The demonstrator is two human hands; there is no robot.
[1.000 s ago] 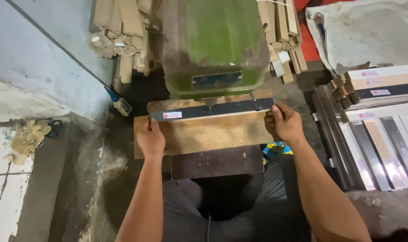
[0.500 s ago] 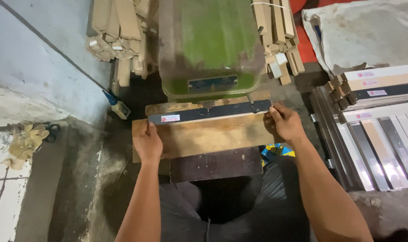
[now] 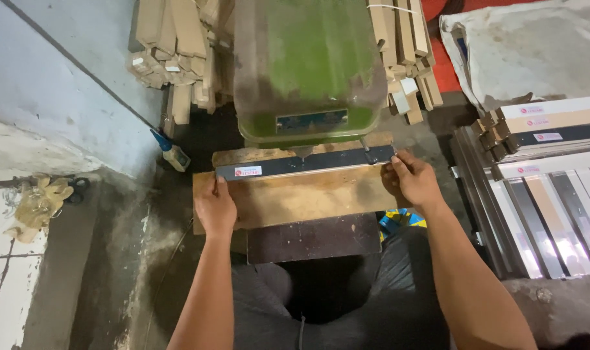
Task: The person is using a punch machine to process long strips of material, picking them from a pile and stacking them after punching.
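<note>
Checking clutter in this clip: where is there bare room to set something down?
Free: wooden board between left hand and right hand, below the dark strip; concrete floor at left. Crowded: stacked panels at right, wood offcuts behind.

Green machine housing (image 3: 314, 65) at top centre, taken as landmark. Left of it, stacked cardboard-coloured strips (image 3: 172, 52); below those, a blue-handled brush (image 3: 170, 150) on the dark floor. Far left of the machine, crumpled yellowish gloves (image 3: 39, 204) beside pale tiles. Right of it, further leaning wooden strips (image 3: 405, 58), a grey sack (image 3: 535, 52), and farther right, stacked flat profiles (image 3: 554, 194) in white, brown and black.
</note>
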